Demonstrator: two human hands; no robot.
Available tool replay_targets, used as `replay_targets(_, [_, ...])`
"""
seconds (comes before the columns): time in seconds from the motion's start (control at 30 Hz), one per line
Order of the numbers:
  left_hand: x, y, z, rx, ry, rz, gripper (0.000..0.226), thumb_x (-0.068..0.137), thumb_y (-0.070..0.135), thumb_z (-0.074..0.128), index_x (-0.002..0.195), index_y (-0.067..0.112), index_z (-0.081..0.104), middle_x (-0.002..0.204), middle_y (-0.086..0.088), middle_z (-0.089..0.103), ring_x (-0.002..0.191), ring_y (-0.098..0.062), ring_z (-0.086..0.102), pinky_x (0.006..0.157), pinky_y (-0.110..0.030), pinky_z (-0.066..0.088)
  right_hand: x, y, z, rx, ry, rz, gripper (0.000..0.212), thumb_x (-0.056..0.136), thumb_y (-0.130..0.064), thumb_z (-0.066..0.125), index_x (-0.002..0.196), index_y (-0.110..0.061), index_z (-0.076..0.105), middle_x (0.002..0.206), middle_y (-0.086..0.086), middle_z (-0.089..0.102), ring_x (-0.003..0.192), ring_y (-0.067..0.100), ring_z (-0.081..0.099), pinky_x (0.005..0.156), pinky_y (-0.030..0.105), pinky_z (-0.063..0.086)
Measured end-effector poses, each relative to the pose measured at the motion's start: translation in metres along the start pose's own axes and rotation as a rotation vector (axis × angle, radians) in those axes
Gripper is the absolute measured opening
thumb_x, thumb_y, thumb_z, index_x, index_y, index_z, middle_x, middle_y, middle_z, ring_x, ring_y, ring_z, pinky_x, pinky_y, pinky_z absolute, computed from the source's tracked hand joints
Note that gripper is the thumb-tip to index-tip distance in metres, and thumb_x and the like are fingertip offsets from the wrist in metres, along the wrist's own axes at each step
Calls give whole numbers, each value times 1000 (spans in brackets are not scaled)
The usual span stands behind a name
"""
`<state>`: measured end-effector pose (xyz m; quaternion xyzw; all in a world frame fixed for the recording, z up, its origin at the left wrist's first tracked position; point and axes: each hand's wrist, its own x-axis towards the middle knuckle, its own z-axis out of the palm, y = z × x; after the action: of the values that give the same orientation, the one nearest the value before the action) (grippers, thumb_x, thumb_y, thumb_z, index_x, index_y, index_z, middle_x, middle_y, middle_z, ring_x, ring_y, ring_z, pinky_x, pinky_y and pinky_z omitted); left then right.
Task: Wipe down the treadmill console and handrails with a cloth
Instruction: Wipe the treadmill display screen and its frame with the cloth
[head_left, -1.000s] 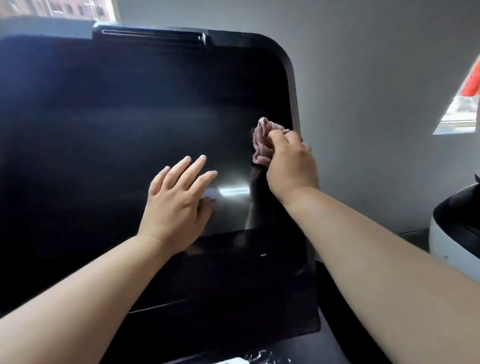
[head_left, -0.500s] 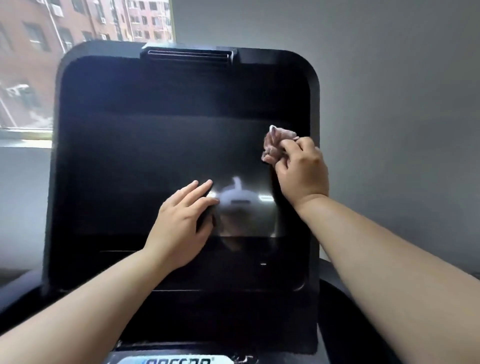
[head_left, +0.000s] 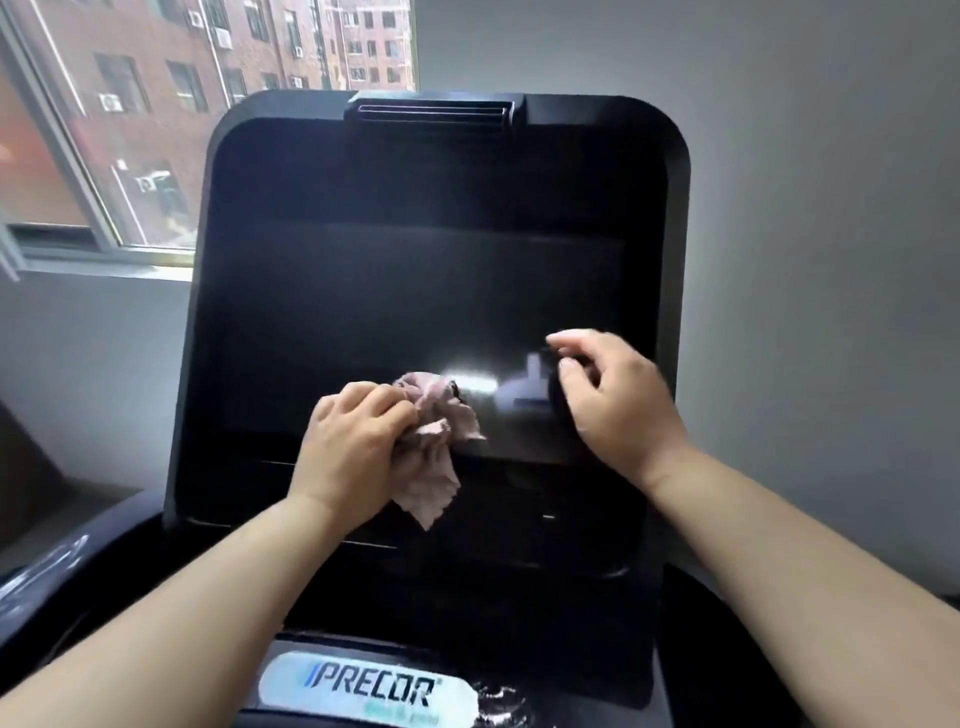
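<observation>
The black treadmill console (head_left: 415, 291) fills the middle of the view, its dark screen glossy with a bright reflection. My left hand (head_left: 353, 447) grips a crumpled pinkish cloth (head_left: 436, 452) against the lower middle of the screen, and a corner of the cloth hangs down below my fingers. My right hand (head_left: 618, 400) hovers near the screen's lower right with its fingers loosely curled and nothing in it. A glossy black handrail section (head_left: 67, 577) curves away at the lower left.
A panel with the Precor logo (head_left: 363, 691) lies below the console, close to me. A window (head_left: 130, 130) facing brick buildings is behind the console on the left. A plain grey wall (head_left: 805, 260) stands on the right.
The cloth has gone from my right hand to my left hand and now sits lower and further left on the screen. My view has pulled back and shifted, showing the whole console.
</observation>
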<state>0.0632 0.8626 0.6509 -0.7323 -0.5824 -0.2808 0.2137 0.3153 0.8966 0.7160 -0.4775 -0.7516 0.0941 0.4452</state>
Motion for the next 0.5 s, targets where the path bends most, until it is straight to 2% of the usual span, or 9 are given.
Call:
replay_targets(0.07, [-19, -23, -1, 43, 39, -118, 36, 78, 44, 51, 100, 21, 68, 105, 3, 67, 97, -28, 55, 79, -40, 43, 13, 23, -10, -152, 289, -18, 35, 85, -9, 49, 119, -10, 60, 120, 11, 59, 110, 25, 53, 99, 23, 30])
replay_targets(0.13, [-29, -16, 1, -56, 116, -287, 41, 81, 35, 47, 109, 15, 68, 108, -7, 67, 93, -35, 56, 81, -45, 50, 23, 41, -10, -180, 318, 57, 43, 88, -11, 48, 131, -6, 48, 136, 18, 47, 127, 31, 41, 107, 27, 20])
replay_targets(0.2, [-19, 20, 10, -192, 155, -377, 42, 86, 32, 43, 112, 11, 69, 118, -12, 63, 105, -36, 52, 93, -46, 46, 35, 49, -8, -161, 336, 52, 48, 91, -12, 45, 138, -4, 41, 142, 19, 43, 134, 31, 36, 111, 30, 19])
replay_targets(0.23, [-10, 41, 15, -255, 125, -320, 40, 88, 32, 44, 113, 11, 69, 127, -11, 60, 117, -33, 48, 102, -45, 40, 42, 51, -9, -133, 370, 57, 49, 93, -12, 44, 140, -3, 39, 143, 17, 44, 134, 30, 36, 112, 30, 20])
replay_targets(0.3, [5, 77, 27, -327, 28, -2, 30, 92, 31, 49, 109, 14, 68, 139, -6, 53, 134, -27, 40, 112, -45, 29, 59, 57, -16, -76, 404, 98, 48, 95, -14, 39, 143, -4, 38, 146, 14, 43, 136, 26, 36, 113, 29, 21])
replay_targets(0.4, [30, 90, 37, -323, -101, 462, 23, 95, 33, 55, 105, 16, 67, 136, 1, 57, 138, -20, 38, 116, -40, 25, 69, 70, -20, -158, 394, 69, 51, 95, -23, 31, 143, -10, 42, 150, 9, 41, 139, 21, 36, 114, 30, 25])
replay_targets(0.47, [54, 82, 35, -312, -123, 608, 30, 97, 32, 53, 119, 15, 64, 139, 1, 55, 139, -17, 37, 118, -34, 22, 64, 77, -17, -148, 382, 26, 50, 97, -25, 30, 145, -14, 41, 153, 4, 36, 140, 16, 34, 112, 18, 23])
replay_targets(0.5, [67, 78, 34, -317, -109, 620, 35, 97, 30, 54, 126, 13, 60, 142, -2, 51, 139, -17, 36, 118, -33, 23, 61, 78, -15, -110, 384, 28, 48, 99, -24, 30, 145, -16, 40, 153, 1, 35, 140, 13, 33, 109, 9, 19])
